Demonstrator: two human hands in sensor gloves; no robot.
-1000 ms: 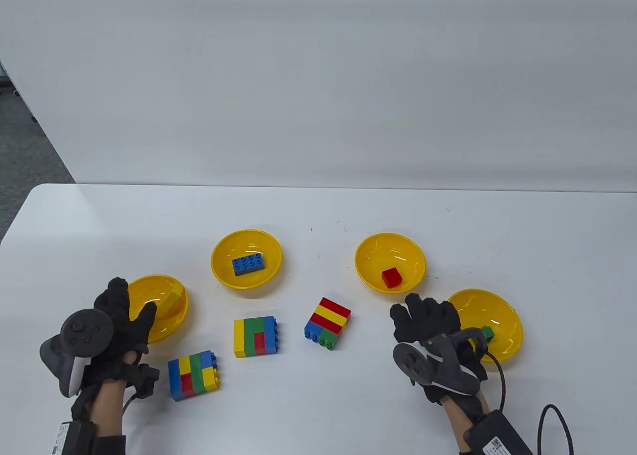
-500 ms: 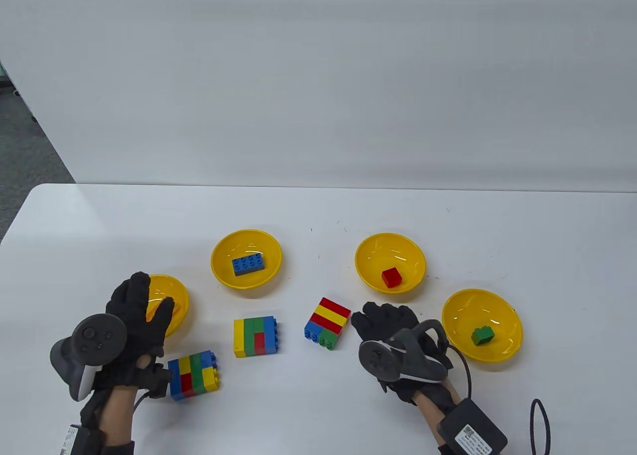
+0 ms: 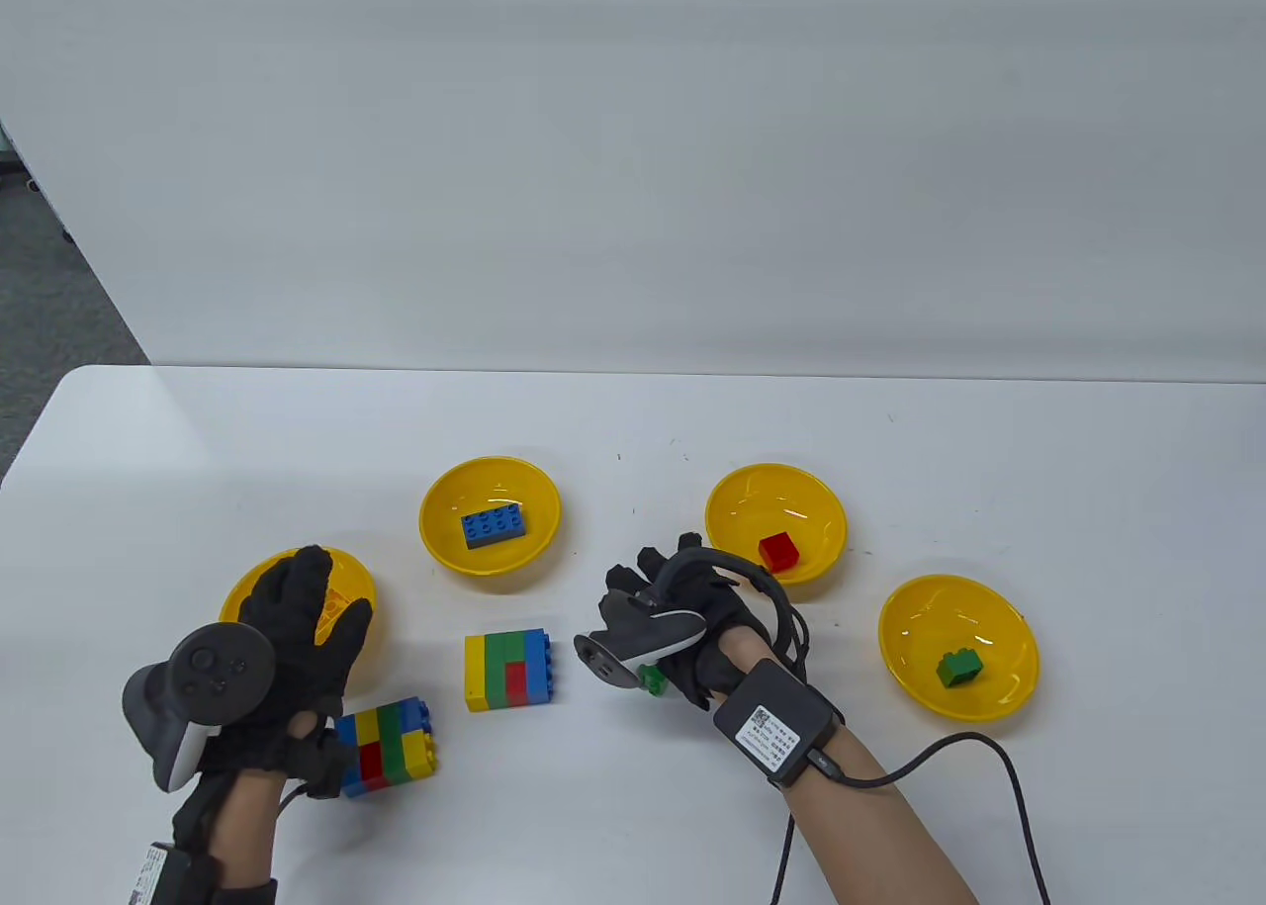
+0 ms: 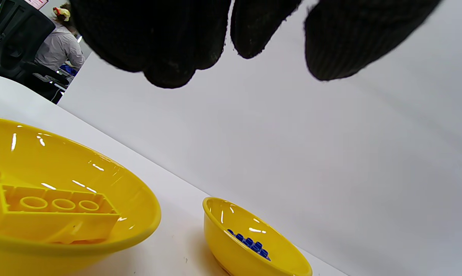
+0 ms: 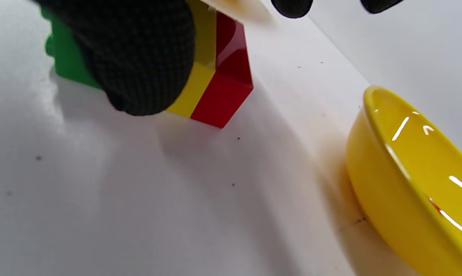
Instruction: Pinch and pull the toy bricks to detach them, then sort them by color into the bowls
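My right hand (image 3: 658,598) lies over the red, yellow, blue and green brick block; only a green stud (image 3: 651,682) shows under it. In the right wrist view the thumb (image 5: 139,57) presses on the side of that block (image 5: 223,84), which rests on the table. My left hand (image 3: 297,638) hovers open by the left yellow bowl (image 3: 242,593), which holds a yellow brick (image 4: 51,214); its fingers (image 4: 169,46) hold nothing. Two more blocks lie at the front left (image 3: 388,747) and the middle (image 3: 507,670).
Three more yellow bowls: one (image 3: 435,539) with a blue brick (image 3: 492,526), one (image 3: 821,509) with a red brick (image 3: 778,552), one (image 3: 999,628) with a green brick (image 3: 959,668). A black cable (image 3: 1019,796) trails from my right wrist.
My right hand has left the green bowl, with the green brick inside, and moved left onto the red-yellow block. My left hand drifted slightly right and back from the yellow bowl.
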